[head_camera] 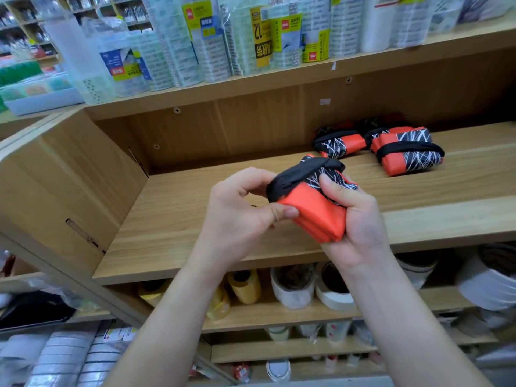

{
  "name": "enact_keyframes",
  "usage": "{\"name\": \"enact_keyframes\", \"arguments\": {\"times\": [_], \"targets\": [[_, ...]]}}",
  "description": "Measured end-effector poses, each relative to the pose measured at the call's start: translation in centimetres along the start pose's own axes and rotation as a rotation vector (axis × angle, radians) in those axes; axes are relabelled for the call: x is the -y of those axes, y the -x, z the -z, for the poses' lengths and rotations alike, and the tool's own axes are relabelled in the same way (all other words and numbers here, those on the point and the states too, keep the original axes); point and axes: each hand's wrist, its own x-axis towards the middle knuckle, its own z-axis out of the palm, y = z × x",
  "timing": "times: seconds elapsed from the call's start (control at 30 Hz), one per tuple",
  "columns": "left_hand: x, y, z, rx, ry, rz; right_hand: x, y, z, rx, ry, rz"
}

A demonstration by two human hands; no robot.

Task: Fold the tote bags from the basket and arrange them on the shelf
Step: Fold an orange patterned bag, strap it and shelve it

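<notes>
currently both hands are gripping a folded orange-black tote bag point(312, 202) at frame centre: left hand point(240, 213) pinching its left end, right hand point(354, 222) curling around it, above the shelf point(195, 208); two folded bags point(379, 148) are lying upper right.

From here the right hand point(354, 219) covers the far end and underside of the tote bag point(310, 208), and the left hand point(237, 213) curls so its fingertips are out of sight. At the back of the shelf point(195, 219), behind the two folded bags point(406, 152), more red and black fabric point(371, 121) sits in shadow; how many pieces, I can't tell. The wrapped packs point(212, 37) above are cut off at the top, their print smeared. The tape rolls point(293, 286) below are half hidden by the shelf edge and forearms
</notes>
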Motion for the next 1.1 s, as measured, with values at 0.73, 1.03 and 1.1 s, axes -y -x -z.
{"name": "enact_keyframes", "arguments": {"times": [0.73, 1.03, 1.1], "targets": [[0.3, 0.1, -6.0, -0.418, 0.429, 0.224, 0.6, -1.6, -0.3, -0.389, 0.237, 0.289], [0.4, 2.2, -4.8, -0.145, -0.005, 0.034, 0.3, -1.7, 0.6, -0.447, 0.55, 0.518], [0.3, 2.4, -4.5, -0.16, -0.103, 0.015, 0.6, -1.7, 0.8, -0.432, 0.417, 0.398]]}}
